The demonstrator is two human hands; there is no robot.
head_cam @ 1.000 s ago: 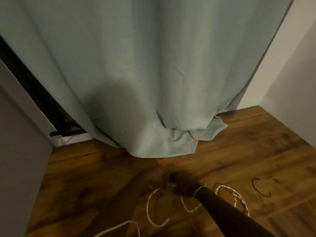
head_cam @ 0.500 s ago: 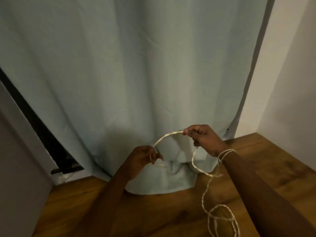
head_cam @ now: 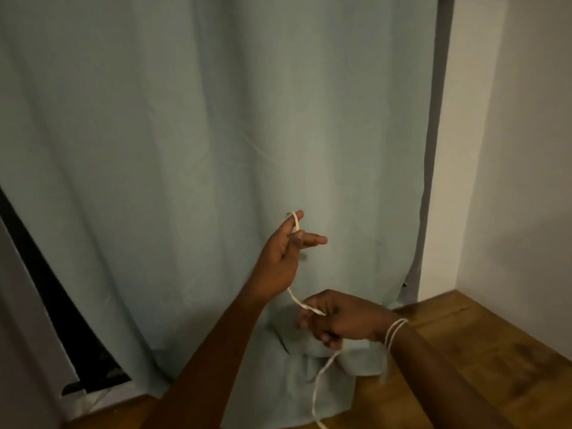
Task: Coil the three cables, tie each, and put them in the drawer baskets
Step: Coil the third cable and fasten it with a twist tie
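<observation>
A plain pale grey-green curtain (head_cam: pixel 201 150) fills the view, a white cord (head_cam: pixel 318 379) runs across it, brown wood-grain floor (head_cam: pixel 464 351) shows below, an off-white wall (head_cam: pixel 510 150) sits right, and a black gap (head_cam: pixel 46 305) shows at the left edge.

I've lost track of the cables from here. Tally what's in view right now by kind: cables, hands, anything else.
White cable: 1, running from the left hand through the right hand down to the floor
Hands: 2
Curtain: 1
Cord band on the right wrist: 1
Drawer baskets: 0
Total: 5
</observation>
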